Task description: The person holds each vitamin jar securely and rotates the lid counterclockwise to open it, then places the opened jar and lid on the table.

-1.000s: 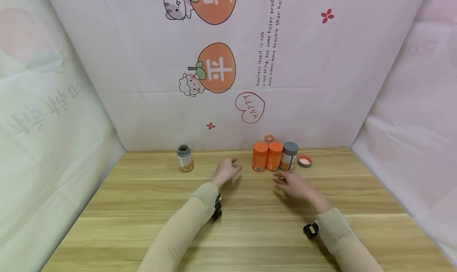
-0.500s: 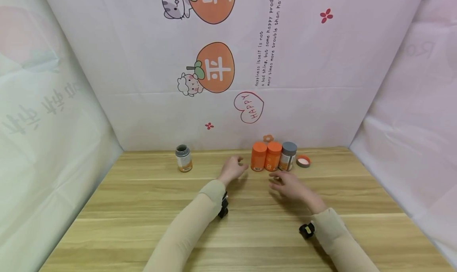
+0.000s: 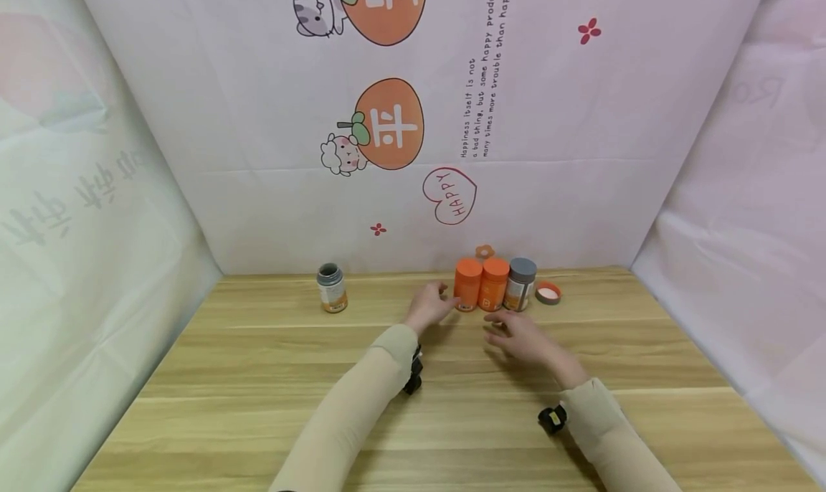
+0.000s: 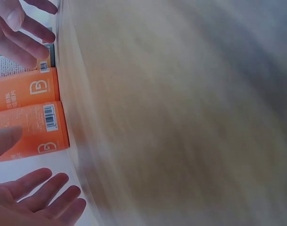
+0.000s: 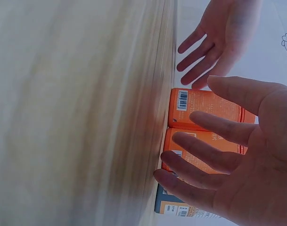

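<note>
Two orange bottles stand side by side at the back of the table: the left orange bottle (image 3: 467, 278) and the right orange bottle (image 3: 494, 280). Against their right side is a grey-capped bottle (image 3: 520, 291). My left hand (image 3: 429, 308) is just left of the left orange bottle, thumb before it and relaxed fingers beside it; contact cannot be made out. In the left wrist view, a gap shows between the left fingers (image 4: 44, 193) and that bottle. My right hand (image 3: 524, 339) hovers in front of the row, fingers spread and nothing held.
An uncapped bottle (image 3: 332, 295) with a grey neck stands upright at the back left. Right of the row lies a loose orange and grey lid (image 3: 548, 292), pale inside up. A printed white cloth (image 3: 271, 205) rises behind the wooden table (image 3: 258, 391).
My left hand has moved right, from the gap between the bottles up to the left orange bottle. The right hand has shifted slightly left. The bottles and lid have stayed put.
</note>
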Motion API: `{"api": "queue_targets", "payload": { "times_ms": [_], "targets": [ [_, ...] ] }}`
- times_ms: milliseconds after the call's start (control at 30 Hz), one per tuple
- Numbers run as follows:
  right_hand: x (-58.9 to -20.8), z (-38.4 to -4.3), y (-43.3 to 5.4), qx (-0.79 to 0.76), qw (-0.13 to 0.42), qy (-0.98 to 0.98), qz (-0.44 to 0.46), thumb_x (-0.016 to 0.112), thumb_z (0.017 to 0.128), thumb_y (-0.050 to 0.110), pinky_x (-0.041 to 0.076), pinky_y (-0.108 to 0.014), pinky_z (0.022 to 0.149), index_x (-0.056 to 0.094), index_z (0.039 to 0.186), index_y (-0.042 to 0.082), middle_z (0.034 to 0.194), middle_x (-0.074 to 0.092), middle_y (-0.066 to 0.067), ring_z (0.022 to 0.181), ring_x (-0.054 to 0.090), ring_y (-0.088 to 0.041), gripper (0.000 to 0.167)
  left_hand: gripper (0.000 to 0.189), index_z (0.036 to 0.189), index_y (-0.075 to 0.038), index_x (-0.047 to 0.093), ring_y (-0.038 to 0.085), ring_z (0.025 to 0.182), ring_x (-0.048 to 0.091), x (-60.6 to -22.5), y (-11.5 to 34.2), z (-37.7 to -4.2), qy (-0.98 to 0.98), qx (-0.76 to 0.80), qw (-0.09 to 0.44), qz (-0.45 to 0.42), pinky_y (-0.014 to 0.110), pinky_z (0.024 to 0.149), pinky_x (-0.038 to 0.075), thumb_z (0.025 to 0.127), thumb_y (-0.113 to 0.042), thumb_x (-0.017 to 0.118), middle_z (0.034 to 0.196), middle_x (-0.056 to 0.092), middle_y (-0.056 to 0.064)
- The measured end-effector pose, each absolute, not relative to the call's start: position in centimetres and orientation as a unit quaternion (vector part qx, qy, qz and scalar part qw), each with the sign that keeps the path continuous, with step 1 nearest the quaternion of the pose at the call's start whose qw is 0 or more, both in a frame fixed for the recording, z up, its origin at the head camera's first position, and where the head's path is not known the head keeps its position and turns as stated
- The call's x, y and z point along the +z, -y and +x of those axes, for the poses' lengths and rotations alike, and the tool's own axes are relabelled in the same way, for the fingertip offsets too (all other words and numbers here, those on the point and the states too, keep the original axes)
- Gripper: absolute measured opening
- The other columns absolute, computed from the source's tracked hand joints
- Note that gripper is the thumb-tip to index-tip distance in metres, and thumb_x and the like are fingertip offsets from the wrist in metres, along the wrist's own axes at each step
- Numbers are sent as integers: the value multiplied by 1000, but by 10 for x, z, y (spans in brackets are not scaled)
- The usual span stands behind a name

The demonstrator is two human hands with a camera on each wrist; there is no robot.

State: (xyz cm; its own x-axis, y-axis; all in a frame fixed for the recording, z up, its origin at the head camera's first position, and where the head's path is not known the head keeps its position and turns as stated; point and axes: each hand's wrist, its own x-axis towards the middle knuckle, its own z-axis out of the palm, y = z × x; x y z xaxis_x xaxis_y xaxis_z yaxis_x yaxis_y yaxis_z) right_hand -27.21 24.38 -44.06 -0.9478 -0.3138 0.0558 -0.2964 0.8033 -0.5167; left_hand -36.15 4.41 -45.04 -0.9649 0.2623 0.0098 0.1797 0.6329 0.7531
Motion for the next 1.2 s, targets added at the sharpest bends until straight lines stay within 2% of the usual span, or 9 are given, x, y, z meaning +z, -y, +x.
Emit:
{"api": "queue_targets", "payload": {
  "times_ms": [333, 767, 1200],
  "targets": [
    [-444, -273, -243, -273, 15, -948, -162, 60, 93, 24, 45, -51, 95, 55, 127, -1, 125, 58, -21, 113, 56, -36, 43, 57, 133, -7, 52, 28, 119, 55, -454, -57, -360, -897, 419, 44, 134, 43, 97, 46, 87, -37, 66, 131, 57, 13],
    [-445, -273, -243, -272, 14, -949, -161, 60, 93, 24, 44, -51, 96, 55, 127, 0, 126, 58, -20, 114, 56, -36, 42, 50, 123, -7, 55, 23, 110, 58, -458, -66, -364, -883, 451, 35, 128, 39, 93, 48, 85, -35, 70, 121, 62, 10],
    [-443, -274, -245, -265, 18, -951, -159, 60, 93, 23, 45, -51, 95, 55, 127, 0, 125, 59, -20, 114, 57, -35, 41, 47, 122, -7, 54, 22, 109, 58, -461, -70, -366, -870, 475, 27, 131, 39, 94, 47, 84, -29, 72, 120, 61, 9]
  ]
}}
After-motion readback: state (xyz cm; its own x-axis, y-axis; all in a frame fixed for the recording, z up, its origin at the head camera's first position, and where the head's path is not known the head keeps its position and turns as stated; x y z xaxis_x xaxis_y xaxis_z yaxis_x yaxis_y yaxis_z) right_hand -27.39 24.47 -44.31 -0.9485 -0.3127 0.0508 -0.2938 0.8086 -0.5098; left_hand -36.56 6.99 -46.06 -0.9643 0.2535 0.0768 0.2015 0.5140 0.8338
